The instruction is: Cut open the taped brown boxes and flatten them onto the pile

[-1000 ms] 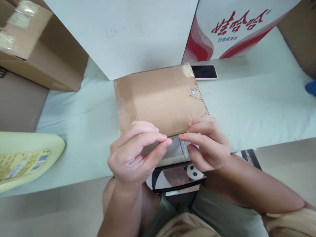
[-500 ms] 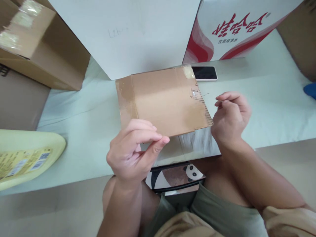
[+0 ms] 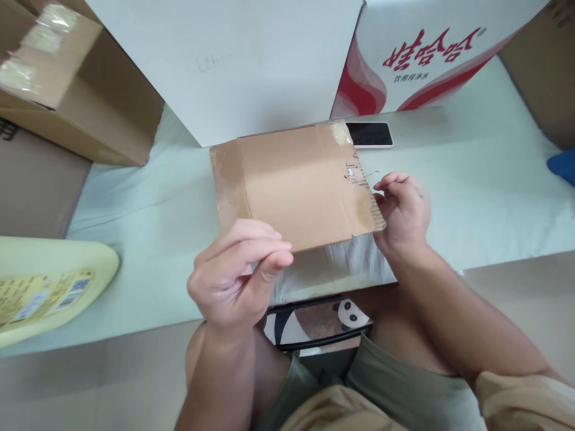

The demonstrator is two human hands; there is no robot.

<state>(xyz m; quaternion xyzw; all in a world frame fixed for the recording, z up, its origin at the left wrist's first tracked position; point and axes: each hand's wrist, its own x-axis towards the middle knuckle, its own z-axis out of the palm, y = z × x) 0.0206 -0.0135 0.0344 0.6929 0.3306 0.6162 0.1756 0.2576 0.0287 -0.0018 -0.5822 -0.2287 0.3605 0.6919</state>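
Observation:
A flat piece of brown cardboard (image 3: 291, 185) lies on the pale green cloth, with clear tape at its far right corner and a torn right edge. Over its near left corner is my left hand (image 3: 238, 269), thumb and forefinger pinched; whatever is between them is too small to make out. My right hand (image 3: 404, 212) is beside the torn right edge, fingers curled together, and any thing in them cannot be made out. A thin dark thread (image 3: 372, 173) shows just past the cardboard's right edge, near the right fingertips.
Behind the cardboard stand a large white box (image 3: 233, 66) and a red-and-white box (image 3: 417, 66), with a phone (image 3: 371, 134) in front. Brown boxes (image 3: 108, 96) and a yellow-green bottle (image 3: 54, 287) are at left. A blue object (image 3: 563, 166) sits at the right edge.
My right hand has moved left, closer to the cardboard's torn edge. My left hand has shifted slightly left, still pinched. The cardboard lies as before.

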